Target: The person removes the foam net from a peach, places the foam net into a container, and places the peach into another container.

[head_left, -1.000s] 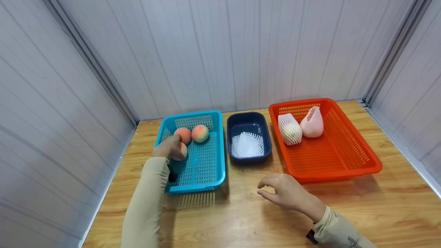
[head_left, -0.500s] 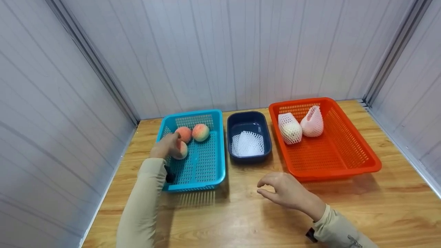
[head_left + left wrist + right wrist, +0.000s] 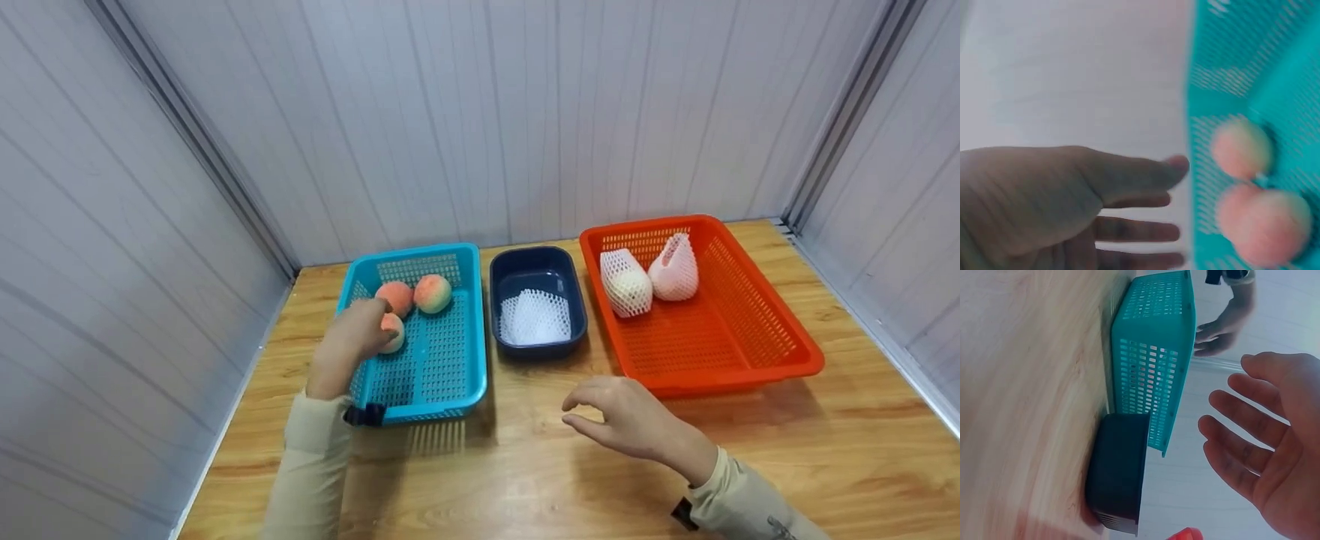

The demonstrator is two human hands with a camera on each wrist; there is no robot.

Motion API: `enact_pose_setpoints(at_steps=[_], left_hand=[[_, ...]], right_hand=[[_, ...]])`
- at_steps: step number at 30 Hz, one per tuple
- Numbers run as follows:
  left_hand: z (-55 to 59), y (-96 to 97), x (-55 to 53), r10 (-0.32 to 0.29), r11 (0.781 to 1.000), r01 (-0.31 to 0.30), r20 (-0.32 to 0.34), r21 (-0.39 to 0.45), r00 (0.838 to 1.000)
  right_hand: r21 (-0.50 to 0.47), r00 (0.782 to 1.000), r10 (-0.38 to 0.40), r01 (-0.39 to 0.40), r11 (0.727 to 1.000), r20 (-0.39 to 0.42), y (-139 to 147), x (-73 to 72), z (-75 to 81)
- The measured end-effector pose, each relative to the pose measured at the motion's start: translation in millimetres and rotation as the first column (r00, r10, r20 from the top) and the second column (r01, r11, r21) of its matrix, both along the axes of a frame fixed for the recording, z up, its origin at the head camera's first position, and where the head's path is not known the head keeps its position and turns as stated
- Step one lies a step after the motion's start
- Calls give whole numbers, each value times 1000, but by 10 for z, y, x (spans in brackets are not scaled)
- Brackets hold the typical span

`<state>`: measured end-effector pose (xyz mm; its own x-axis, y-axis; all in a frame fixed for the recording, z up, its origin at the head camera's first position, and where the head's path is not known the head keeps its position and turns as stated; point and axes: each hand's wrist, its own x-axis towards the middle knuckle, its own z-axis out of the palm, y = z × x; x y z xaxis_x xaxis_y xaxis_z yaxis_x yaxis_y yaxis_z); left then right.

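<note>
Over the left side of the turquoise basket [image 3: 482, 337] is my left hand [image 3: 351, 339], its fingers extended and holding nothing. Three pink-and-yellow peaches lie in that basket: the front peach [image 3: 392, 334] partly behind the fingers, a pink peach [image 3: 396, 297] and a yellower peach [image 3: 433, 293] behind it. In the left wrist view the thumb and fingers [image 3: 1145, 230] stand apart from the peaches [image 3: 1272, 228]. My right hand [image 3: 628, 420], relaxed and holding nothing, hovers over the table in front of the orange basket [image 3: 712, 360].
Between the baskets stands a navy tub [image 3: 536, 349] with white foam net sleeves [image 3: 536, 318] inside. The orange basket holds two fruits in foam nets, a white-netted fruit [image 3: 628, 289] and a pink-netted fruit [image 3: 675, 274]. Pale panel walls [image 3: 450, 135] enclose the wooden table [image 3: 517, 465].
My left hand has drawn up and back from the front peach, which stays in the turquoise basket with the others. The right hand holds its place.
</note>
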<state>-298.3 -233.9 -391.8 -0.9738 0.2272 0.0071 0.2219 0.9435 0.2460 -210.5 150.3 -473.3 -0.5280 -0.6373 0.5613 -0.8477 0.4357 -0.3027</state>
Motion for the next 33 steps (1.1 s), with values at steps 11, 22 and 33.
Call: enact_pose_setpoints(at_steps=[11, 22, 33], left_hand=[[56, 683, 846, -89, 994, 104, -303, 34, 949], [-112, 1000, 977, -141, 974, 198, -391, 109, 909], [-223, 1292, 916, -198, 959, 262, -400, 112, 895]], right_hand=[[-57, 999, 50, -51, 997, -15, 49, 98, -13], [-71, 999, 47, -48, 996, -18, 158, 111, 10], [-93, 1000, 31, -31, 995, -1, 350, 188, 21]])
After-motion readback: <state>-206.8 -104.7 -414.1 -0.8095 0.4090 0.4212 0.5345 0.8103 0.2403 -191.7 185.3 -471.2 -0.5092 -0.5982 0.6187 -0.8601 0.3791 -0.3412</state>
